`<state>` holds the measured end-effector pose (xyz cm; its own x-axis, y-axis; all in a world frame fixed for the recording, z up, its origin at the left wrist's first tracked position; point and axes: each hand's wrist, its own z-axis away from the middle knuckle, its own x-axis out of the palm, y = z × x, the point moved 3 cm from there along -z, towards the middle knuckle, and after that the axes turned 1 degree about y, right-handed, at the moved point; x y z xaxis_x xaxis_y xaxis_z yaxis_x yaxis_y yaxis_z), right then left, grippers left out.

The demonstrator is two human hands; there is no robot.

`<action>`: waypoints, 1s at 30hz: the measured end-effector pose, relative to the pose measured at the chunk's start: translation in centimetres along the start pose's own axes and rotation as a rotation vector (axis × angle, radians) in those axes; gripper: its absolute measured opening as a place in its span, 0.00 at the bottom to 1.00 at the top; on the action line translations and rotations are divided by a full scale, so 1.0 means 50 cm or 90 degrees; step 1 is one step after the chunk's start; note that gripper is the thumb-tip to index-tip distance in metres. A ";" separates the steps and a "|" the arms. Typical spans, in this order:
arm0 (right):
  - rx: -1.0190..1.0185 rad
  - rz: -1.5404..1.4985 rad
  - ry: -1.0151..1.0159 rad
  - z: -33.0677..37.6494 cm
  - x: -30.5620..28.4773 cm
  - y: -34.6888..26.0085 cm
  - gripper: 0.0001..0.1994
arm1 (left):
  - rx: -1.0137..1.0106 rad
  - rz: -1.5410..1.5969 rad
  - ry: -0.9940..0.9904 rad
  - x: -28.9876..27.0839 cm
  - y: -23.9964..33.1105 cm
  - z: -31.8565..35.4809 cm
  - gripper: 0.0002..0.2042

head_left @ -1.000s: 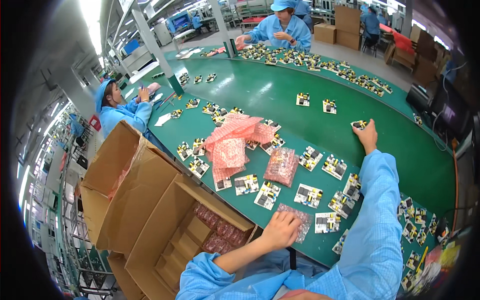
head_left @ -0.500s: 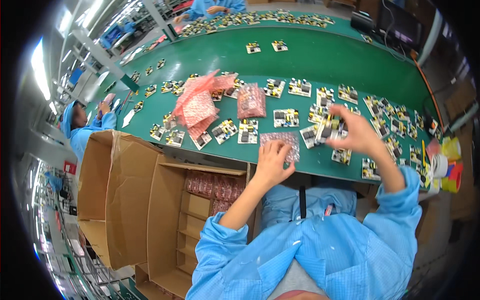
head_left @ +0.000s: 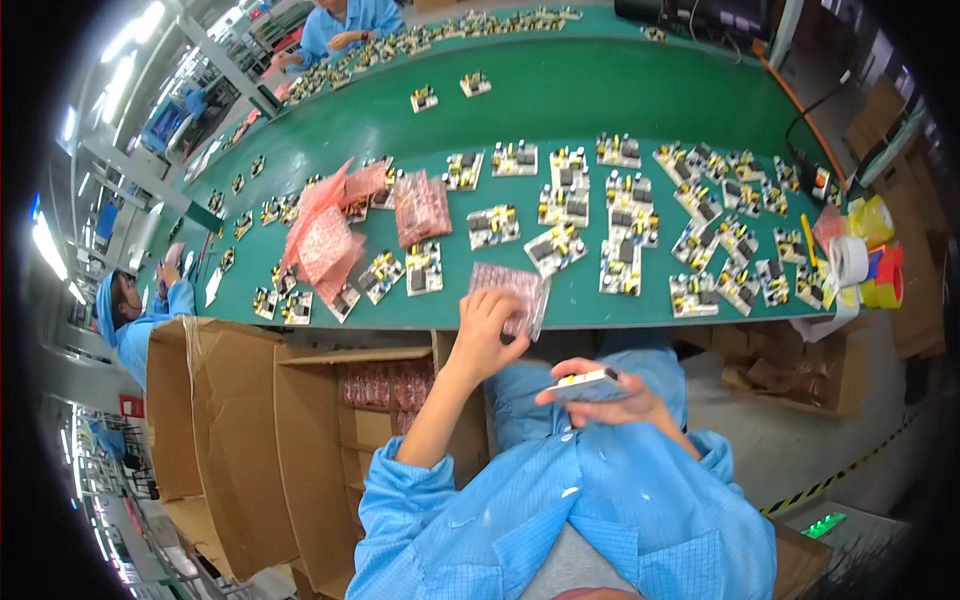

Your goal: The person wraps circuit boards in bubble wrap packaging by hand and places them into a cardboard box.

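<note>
My right hand (head_left: 625,402) holds a circuit board (head_left: 588,386) by its edges, tilted, just in front of my body below the table's edge. My left hand (head_left: 488,335) has its fingers curled on a clear pinkish bubble-wrap bag (head_left: 520,288) at the near edge of the green table; the bag looks flat. To the left of the bag a loose circuit board (head_left: 423,268) lies on the table, and a wrapped pink bubble-wrap packet (head_left: 422,208) sits behind it. Pink bubble-wrap sheets (head_left: 322,240) are heaped farther left, partly over other boards.
Many circuit boards (head_left: 620,262) cover the table's right half. Tape rolls (head_left: 849,260) stand at its right end. An open cardboard box (head_left: 300,440) with pink wrapped packets (head_left: 390,385) is at my left. Co-workers (head_left: 350,25) sit at the far side and left.
My right hand has picked up a circuit board from the table and brought it toward my body. My left hand stays on the bubble-wrap bag. The view has shifted to the right.
</note>
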<state>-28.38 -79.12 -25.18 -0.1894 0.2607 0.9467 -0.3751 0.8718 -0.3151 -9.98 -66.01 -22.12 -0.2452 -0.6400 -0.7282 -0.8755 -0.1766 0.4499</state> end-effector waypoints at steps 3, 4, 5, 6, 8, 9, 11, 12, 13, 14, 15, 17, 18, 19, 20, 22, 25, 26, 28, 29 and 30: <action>0.024 0.013 0.009 -0.013 -0.025 0.010 0.50 | 0.028 0.000 -0.002 0.012 0.006 -0.008 0.14; 0.053 0.057 0.029 -0.017 -0.024 0.004 0.49 | 0.039 -0.003 0.015 0.014 0.006 -0.007 0.14; 0.081 0.103 0.051 -0.020 -0.023 -0.002 0.49 | 0.033 -0.008 0.002 0.018 0.002 -0.005 0.14; 0.082 0.134 0.031 -0.021 -0.022 -0.003 0.48 | 0.031 -0.007 -0.008 0.021 0.001 -0.007 0.14; 0.115 0.146 -0.003 -0.028 -0.011 -0.012 0.49 | 0.013 -0.021 -0.020 0.022 -0.011 -0.001 0.14; 0.148 0.122 0.000 -0.030 -0.020 -0.005 0.50 | 0.007 -0.023 -0.014 0.014 -0.006 0.001 0.13; 0.165 0.155 -0.033 -0.030 -0.031 0.004 0.52 | 0.012 -0.039 -0.005 0.009 -0.004 -0.002 0.12; 0.168 0.189 -0.056 -0.031 -0.028 -0.004 0.52 | 0.002 -0.051 0.003 0.003 0.002 -0.007 0.12; 0.171 0.219 -0.082 -0.026 -0.025 -0.010 0.51 | -0.009 -0.065 0.005 0.001 0.008 -0.012 0.12; 0.176 0.220 -0.074 -0.012 -0.027 -0.020 0.51 | -0.013 -0.058 0.009 0.011 0.013 -0.020 0.12; 0.179 0.236 -0.061 -0.012 -0.031 -0.025 0.50 | -0.008 -0.071 0.024 0.009 0.011 -0.028 0.12; 0.183 0.247 -0.049 -0.004 -0.038 -0.033 0.49 | -0.005 -0.086 0.033 0.014 0.010 -0.036 0.11; 0.161 0.228 -0.027 0.003 -0.045 -0.042 0.47 | -0.013 -0.104 0.050 0.021 0.007 -0.040 0.11; 0.138 0.210 -0.004 0.008 -0.050 -0.048 0.46 | -0.019 -0.121 0.066 0.026 0.003 -0.042 0.10; 0.139 0.211 -0.001 0.009 -0.051 -0.052 0.43 | -0.020 -0.122 0.060 0.029 -0.003 -0.041 0.10; 0.159 0.201 -0.012 0.015 -0.056 -0.063 0.42 | -0.038 -0.161 0.067 0.035 -0.009 -0.039 0.10; 0.193 0.238 -0.022 0.026 -0.055 -0.060 0.39 | -0.049 -0.171 0.070 0.038 -0.013 -0.042 0.10; 0.205 0.283 -0.022 0.029 -0.052 -0.059 0.37 | -0.051 -0.170 0.067 0.038 -0.014 -0.040 0.10; 0.202 0.329 -0.026 0.037 -0.039 -0.060 0.36 | -0.049 -0.164 0.071 0.037 -0.011 -0.043 0.10; 0.200 0.377 -0.031 0.041 -0.036 -0.063 0.35 | -0.046 -0.157 0.076 0.035 -0.008 -0.046 0.11; 0.205 0.353 -0.028 0.047 -0.037 -0.061 0.33 | -0.050 -0.159 0.075 0.031 -0.003 -0.046 0.11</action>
<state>-29.01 -83.21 -26.11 -0.4683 0.6137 0.6357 -0.4632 0.4421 -0.7681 -9.28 -68.70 -22.09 0.0286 -0.6504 -0.7590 -0.8666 -0.3946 0.3055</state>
